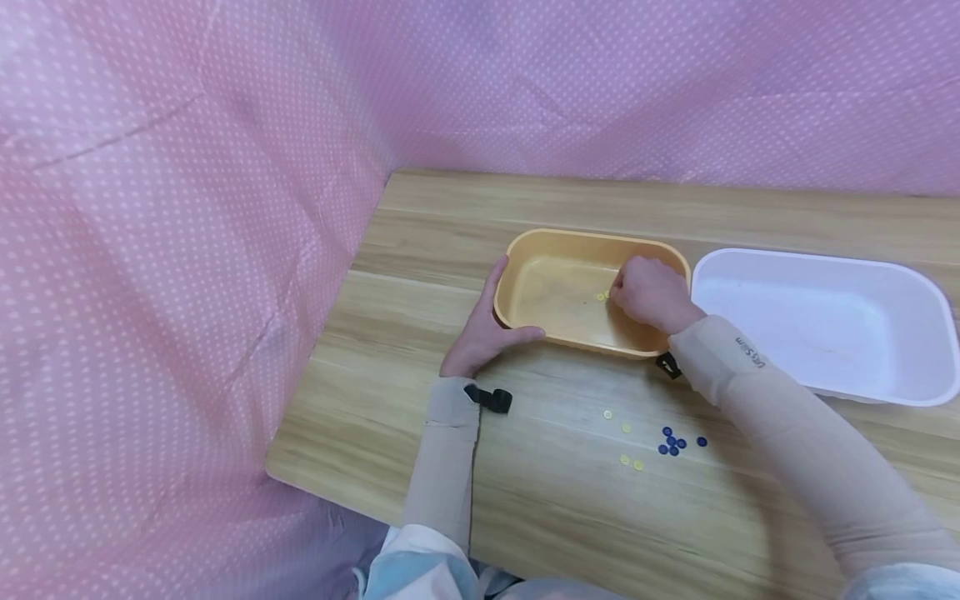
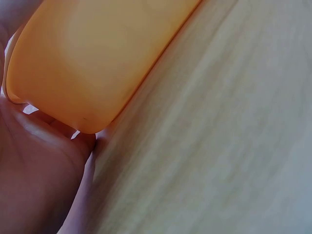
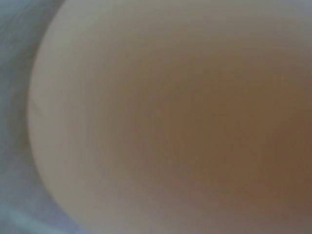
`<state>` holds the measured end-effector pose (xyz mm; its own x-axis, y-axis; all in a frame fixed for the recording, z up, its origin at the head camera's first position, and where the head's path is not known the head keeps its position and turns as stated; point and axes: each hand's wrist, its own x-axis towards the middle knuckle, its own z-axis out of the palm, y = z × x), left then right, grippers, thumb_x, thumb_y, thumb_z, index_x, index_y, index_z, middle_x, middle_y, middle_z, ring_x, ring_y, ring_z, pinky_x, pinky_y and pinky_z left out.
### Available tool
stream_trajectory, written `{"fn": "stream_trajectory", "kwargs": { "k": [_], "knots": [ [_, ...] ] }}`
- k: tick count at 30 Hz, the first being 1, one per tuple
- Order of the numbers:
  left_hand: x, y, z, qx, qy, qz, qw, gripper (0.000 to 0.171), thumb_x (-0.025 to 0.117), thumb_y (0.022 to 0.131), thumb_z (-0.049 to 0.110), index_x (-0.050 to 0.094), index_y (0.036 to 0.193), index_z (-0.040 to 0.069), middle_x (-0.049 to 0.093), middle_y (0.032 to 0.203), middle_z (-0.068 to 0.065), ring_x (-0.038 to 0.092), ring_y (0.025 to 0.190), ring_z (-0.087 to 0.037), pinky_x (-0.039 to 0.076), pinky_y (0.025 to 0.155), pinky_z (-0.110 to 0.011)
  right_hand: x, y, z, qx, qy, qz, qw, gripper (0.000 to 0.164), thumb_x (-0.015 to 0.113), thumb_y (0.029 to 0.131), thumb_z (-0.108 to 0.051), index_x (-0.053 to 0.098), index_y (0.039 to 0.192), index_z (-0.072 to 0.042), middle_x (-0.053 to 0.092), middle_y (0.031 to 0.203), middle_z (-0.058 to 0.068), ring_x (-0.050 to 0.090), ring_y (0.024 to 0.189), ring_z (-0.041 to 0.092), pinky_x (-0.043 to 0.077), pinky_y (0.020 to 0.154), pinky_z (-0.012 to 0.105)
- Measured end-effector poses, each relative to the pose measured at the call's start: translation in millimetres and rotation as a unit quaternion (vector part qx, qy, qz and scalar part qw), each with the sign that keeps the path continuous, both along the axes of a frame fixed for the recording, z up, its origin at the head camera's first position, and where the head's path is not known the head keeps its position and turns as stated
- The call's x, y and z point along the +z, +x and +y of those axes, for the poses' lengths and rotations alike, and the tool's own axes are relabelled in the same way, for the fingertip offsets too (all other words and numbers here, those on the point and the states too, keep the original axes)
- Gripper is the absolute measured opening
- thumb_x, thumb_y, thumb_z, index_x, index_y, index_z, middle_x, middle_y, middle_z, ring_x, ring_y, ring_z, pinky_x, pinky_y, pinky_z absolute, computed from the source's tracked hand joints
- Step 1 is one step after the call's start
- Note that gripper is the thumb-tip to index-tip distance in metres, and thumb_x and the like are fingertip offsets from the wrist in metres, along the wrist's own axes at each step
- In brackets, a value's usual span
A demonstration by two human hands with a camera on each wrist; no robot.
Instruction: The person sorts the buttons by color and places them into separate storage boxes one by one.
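Observation:
My left hand [image 1: 487,329] holds the left end of an orange plastic basin [image 1: 592,340], with the thumb along the front wall and the fingers along the left side. In the left wrist view the palm cups the basin's corner. Inside the basin, my right hand [image 1: 651,292] reaches down with bent fingers beside small yellow buttons [image 1: 601,297] on the floor. Its fingertips are hidden, so I cannot tell whether it holds a button. The basin wall [image 3: 170,122] fills the right wrist view, blurred.
A white basin [image 1: 840,396] stands to the right, close beside the orange one. On the wooden table [image 1: 540,500] in front lie several loose yellow buttons [image 1: 626,427] and several dark blue buttons [image 1: 672,442]. A pink dotted cloth [image 1: 225,250] hangs behind and to the left.

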<state>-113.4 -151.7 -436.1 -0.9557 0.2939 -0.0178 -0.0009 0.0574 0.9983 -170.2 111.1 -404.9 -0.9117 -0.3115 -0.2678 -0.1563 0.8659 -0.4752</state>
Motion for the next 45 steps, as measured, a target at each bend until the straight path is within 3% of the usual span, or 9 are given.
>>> {"fn": "stream_trajectory", "kwargs": {
  "k": [10,20,23,27,30,35,41,45],
  "knots": [
    [0.0,-0.1,0,0.000,-0.007,0.002,1.0000,0.119,0.087,0.065,0.011,0.007,0.152,0.021,0.018,0.155,-0.008,0.034,0.131,-0.033,0.028,0.107,-0.045,-0.9,0.3,0,-0.004,0.000,-0.002,1.000,0.021,0.054,0.085,-0.015,0.073,0.082,-0.008,0.065,0.079,0.007,0.054,0.065,0.024,0.042,0.055,0.036],
    [1.2,0.1,0,-0.005,-0.005,-0.001,1.0000,0.119,0.087,0.066,0.012,0.006,0.152,0.020,0.017,0.155,-0.009,0.034,0.130,-0.034,0.029,0.107,-0.045,-2.7,2.3,1,-0.008,-0.018,0.006,1.000,0.024,0.051,0.086,-0.013,0.063,0.064,-0.009,0.053,0.060,0.004,0.048,0.056,0.021,0.036,0.050,0.033],
    [1.7,-0.2,0,-0.008,-0.001,-0.005,1.0000,0.119,0.087,0.066,0.012,0.005,0.152,0.021,0.017,0.155,-0.009,0.035,0.130,-0.035,0.029,0.106,-0.046,5.7,4.9,2,-0.013,-0.042,0.024,0.999,0.024,0.049,0.082,-0.011,0.064,0.064,-0.007,0.055,0.061,0.005,0.048,0.059,0.022,0.039,0.055,0.034],
    [1.5,-0.3,-1,-0.004,-0.010,0.002,0.9999,0.118,0.087,0.065,0.013,0.007,0.152,0.023,0.018,0.155,-0.007,0.033,0.131,-0.033,0.028,0.107,-0.044,32.2,11.5,7,-0.031,-0.089,0.025,0.995,0.023,0.051,0.088,-0.014,0.069,0.087,0.000,0.059,0.071,0.010,0.050,0.060,0.023,0.043,0.059,0.038],
    [1.0,0.1,-1,0.000,-0.018,0.007,0.9998,0.118,0.088,0.065,0.013,0.008,0.152,0.024,0.019,0.155,-0.006,0.033,0.132,-0.031,0.027,0.108,-0.044,54.7,19.5,13,-0.048,-0.110,0.018,0.993,0.027,0.055,0.093,-0.021,0.067,0.102,0.001,0.054,0.065,0.008,0.046,0.052,0.020,0.041,0.051,0.036],
    [-0.2,-0.7,-3,-0.002,-0.016,0.009,0.9998,0.118,0.087,0.065,0.012,0.008,0.152,0.024,0.020,0.154,-0.008,0.031,0.132,-0.033,0.027,0.107,-0.046,76.8,39.2,29,-0.071,-0.121,0.063,0.988,0.031,0.058,0.093,-0.030,0.068,0.104,-0.002,0.048,0.062,0.006,0.043,0.055,0.021,0.035,0.049,0.033],
    [-2.6,-3.9,-6,-0.004,-0.015,0.008,0.9998,0.118,0.087,0.066,0.013,0.007,0.152,0.024,0.019,0.154,-0.009,0.029,0.134,-0.032,0.024,0.108,-0.046,73.4,72.3,47,-0.086,-0.119,0.115,0.983,0.026,0.060,0.092,-0.031,0.070,0.098,-0.008,0.044,0.057,0.005,0.038,0.052,0.020,0.029,0.047,0.032],
    [-2.8,-5.2,-9,-0.003,-0.020,0.005,0.9998,0.118,0.087,0.066,0.013,0.007,0.152,0.024,0.019,0.154,-0.010,0.028,0.134,-0.032,0.023,0.109,-0.045,59.7,98.4,54,-0.071,-0.101,0.087,0.989,0.024,0.059,0.093,-0.031,0.070,0.099,-0.010,0.041,0.051,0.001,0.037,0.045,0.016,0.030,0.042,0.030]
  ]
}}
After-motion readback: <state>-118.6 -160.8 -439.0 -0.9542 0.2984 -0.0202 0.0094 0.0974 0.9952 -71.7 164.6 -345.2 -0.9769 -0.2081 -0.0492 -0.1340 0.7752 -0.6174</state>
